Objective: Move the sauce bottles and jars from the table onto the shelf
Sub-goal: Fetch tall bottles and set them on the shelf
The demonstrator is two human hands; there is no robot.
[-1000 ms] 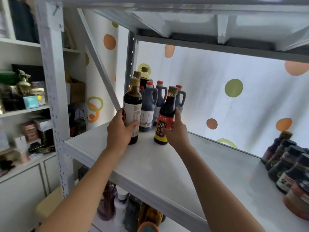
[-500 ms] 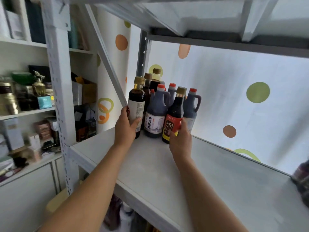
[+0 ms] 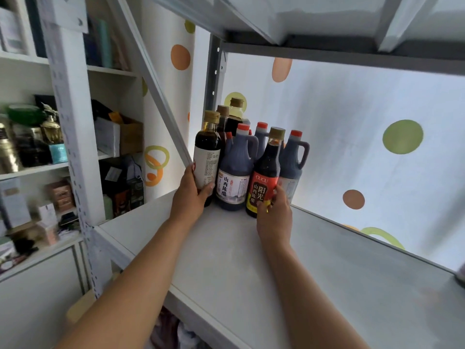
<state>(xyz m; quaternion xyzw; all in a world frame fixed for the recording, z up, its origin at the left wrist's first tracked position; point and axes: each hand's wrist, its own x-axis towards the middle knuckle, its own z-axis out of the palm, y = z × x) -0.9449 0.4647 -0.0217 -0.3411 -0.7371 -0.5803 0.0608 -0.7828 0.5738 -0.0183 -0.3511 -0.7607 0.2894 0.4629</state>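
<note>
Head view: left hand [image 3: 191, 195] grips white-label bottle [image 3: 208, 157], right hand [image 3: 274, 217] grips red-label bottle [image 3: 265, 177]. Both bottles upright on shelf [image 3: 226, 260], at its back-left corner, flanking the blue jug [image 3: 236, 170] and touching the bottle cluster.

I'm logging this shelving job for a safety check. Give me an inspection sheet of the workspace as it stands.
Surface: grey shelf board, mostly bare; bottles crowd its back left corner.
Job's things: white-label bottle and red-label bottle stand upright in front of the handled jugs.
Clutter: a dark object at the right edge, too cropped to identify.
Hands: left hand grips the white-label bottle; right hand holds the red-label bottle low down.
Cables: nothing seen.
Surroundings: dotted wall covering behind; side shelves with boxes and jars at left.
</note>
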